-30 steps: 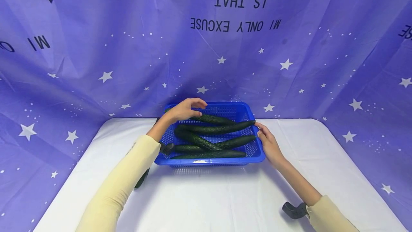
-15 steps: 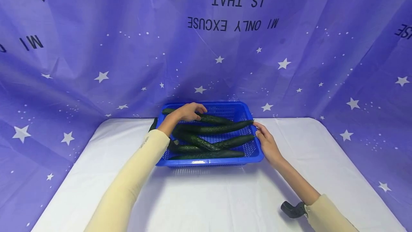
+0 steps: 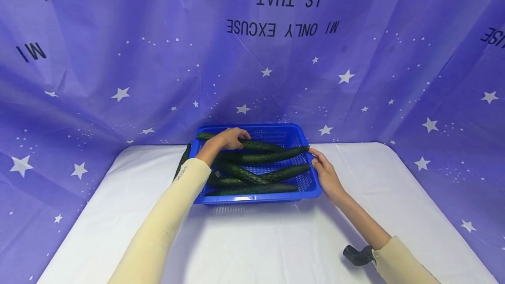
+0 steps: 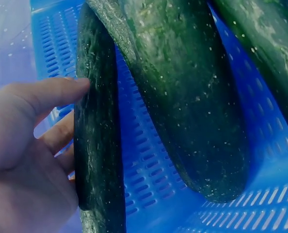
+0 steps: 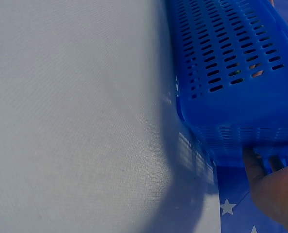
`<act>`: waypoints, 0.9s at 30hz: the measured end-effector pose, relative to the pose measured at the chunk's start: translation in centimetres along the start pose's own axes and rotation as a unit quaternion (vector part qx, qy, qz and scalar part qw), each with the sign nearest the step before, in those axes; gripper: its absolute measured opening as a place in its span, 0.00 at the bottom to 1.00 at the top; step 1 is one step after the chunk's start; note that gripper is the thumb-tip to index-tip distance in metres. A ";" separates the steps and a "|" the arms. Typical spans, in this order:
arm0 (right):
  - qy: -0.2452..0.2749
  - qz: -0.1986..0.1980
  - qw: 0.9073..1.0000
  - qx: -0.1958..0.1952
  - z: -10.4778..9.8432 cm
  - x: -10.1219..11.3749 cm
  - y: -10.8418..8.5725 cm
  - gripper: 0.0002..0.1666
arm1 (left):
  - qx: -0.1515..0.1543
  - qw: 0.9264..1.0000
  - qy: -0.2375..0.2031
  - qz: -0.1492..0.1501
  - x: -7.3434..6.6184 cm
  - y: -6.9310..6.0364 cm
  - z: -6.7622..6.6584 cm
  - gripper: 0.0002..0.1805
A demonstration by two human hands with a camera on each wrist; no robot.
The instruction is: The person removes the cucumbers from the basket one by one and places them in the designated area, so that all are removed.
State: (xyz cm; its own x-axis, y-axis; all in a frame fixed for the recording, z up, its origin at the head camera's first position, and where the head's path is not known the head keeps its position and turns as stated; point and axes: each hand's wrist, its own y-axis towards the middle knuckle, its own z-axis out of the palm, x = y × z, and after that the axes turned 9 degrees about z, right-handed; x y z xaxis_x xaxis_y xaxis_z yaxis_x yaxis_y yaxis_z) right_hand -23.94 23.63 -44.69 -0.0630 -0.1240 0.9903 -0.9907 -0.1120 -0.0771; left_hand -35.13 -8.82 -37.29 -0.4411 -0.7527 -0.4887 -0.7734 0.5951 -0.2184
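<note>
Pinching the far cucumber (image 3: 260, 145), the left hand (image 3: 231, 138) extends into the blue basket (image 3: 252, 197) from the left, while the right hand (image 3: 328, 179) grips its right rim (image 3: 315, 183).

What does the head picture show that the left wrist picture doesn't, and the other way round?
Only the head view shows the right hand at the end of the blue basket, printed words on the purple backdrop and a black device by the right sleeve.
Only the left wrist view shows the palm side of the left hand and its fingers behind a cucumber.
Both show the left hand, the basket and several cucumbers.
</note>
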 end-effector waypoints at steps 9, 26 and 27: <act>0.000 0.002 1.000 0.000 0.2 0.1 0.0 0.27 | 0.010 0.999 0.019 -0.027 -0.3 0.1 0.0 0.26; 0.000 -0.008 1.000 0.003 0.1 0.1 0.0 0.27 | -0.007 0.999 0.028 0.020 -1.1 -0.6 -0.7 0.25; 0.001 -0.007 1.000 0.003 0.1 0.0 0.0 0.27 | -0.011 0.999 0.027 0.025 -1.1 -0.8 -0.8 0.25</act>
State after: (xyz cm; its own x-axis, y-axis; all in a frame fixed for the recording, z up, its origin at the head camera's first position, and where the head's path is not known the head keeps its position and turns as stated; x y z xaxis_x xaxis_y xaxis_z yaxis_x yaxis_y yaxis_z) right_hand -23.94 23.53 -44.65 -0.0496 -0.1214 0.9914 -0.9909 -0.1187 -0.0641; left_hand -34.41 -8.66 -35.93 -0.5033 -0.7361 -0.4526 -0.7588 0.6271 -0.1762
